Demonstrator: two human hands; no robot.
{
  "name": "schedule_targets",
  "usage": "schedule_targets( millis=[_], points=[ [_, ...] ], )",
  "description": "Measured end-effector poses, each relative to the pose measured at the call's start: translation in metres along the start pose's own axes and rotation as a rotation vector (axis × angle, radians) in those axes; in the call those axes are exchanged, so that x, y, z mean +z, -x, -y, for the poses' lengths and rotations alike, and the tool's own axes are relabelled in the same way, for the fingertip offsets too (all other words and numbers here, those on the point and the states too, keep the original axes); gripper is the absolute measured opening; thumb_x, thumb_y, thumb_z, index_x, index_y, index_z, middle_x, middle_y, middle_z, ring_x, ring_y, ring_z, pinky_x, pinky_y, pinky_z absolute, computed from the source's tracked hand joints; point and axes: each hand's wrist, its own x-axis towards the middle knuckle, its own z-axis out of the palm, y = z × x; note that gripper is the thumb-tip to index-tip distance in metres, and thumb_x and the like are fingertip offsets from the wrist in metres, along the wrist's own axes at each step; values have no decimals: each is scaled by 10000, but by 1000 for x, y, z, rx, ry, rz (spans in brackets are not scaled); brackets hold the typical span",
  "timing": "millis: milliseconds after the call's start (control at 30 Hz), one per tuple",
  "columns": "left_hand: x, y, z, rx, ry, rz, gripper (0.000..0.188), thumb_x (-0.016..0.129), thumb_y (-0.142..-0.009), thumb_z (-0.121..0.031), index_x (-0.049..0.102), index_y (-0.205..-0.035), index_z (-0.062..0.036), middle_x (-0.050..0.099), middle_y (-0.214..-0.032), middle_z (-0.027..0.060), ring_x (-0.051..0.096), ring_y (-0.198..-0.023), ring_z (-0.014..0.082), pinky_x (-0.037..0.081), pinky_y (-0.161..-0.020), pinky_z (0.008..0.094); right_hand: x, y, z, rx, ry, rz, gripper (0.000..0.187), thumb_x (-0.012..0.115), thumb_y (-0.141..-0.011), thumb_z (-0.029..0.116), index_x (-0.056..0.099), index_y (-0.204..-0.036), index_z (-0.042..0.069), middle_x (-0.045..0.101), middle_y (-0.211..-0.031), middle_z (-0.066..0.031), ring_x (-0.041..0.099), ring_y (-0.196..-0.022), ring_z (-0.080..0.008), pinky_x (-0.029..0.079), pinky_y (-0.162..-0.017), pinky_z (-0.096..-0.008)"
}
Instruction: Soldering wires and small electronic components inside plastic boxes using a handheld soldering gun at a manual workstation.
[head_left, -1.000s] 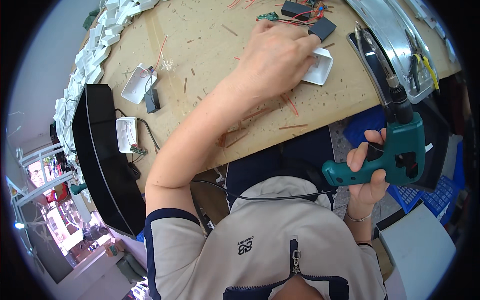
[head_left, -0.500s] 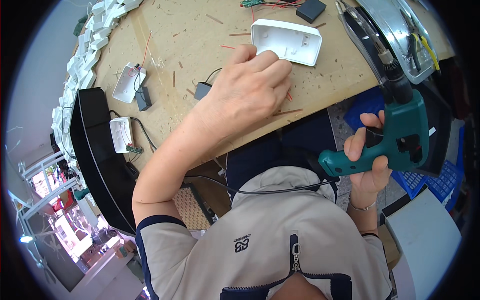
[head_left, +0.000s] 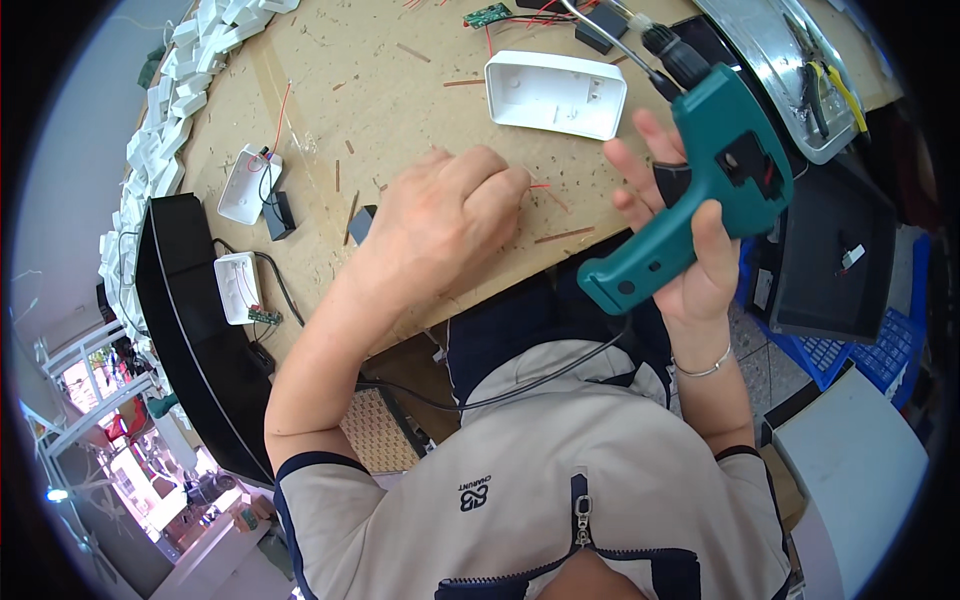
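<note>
My right hand is wrapped round the handle of a green soldering gun, its metal tip and thin side tube pointing up over the bench. Some of its fingers are stretched out beside the trigger. Near the bench's front edge, my left hand is closed, fingers curled down. A short red wire shows at its fingertips; whatever the fingers hold is hidden. Partly covered by that hand lies a small black box. Beyond both hands sits a white plastic housing, its open side up.
Two more white housings with wires lie at left. Many white parts line the bench's left edge beside a long black panel. A green circuit board lies at the back; a metal tray with pliers stands right.
The soldering gun in my right hand has moved left and up, tilting over the bench. My left hand has drawn back left from the white housing. The view has shifted slightly.
</note>
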Motion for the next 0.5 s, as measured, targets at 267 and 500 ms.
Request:
schedule_targets(
  millis=[267, 500],
  points=[
    [10, -7, -7, -160, 148, -132, 179, 624, -698, -54, 585, -872, -55, 532, -775, 68, 549, -630, 241, 439, -542, 337, 8, -14, -1, 24, -7, -84, 671, 534, -862, 369, 259, -1320, -37, 237, -1368, -288, 297, -1265, -388, 279, -1049, -432],
    [26, -22, -26, -119, 177, -262, 196, 652, -687, -6, 601, -872, -48, 541, -740, 55, 534, -619, 211, 418, -540, 298, 3, -15, 4, 75, 66, -85, 664, 508, -871, 383, 257, -1323, -33, 273, -1359, -273, 302, -1261, -390, 263, -1055, -440]
  ],
)
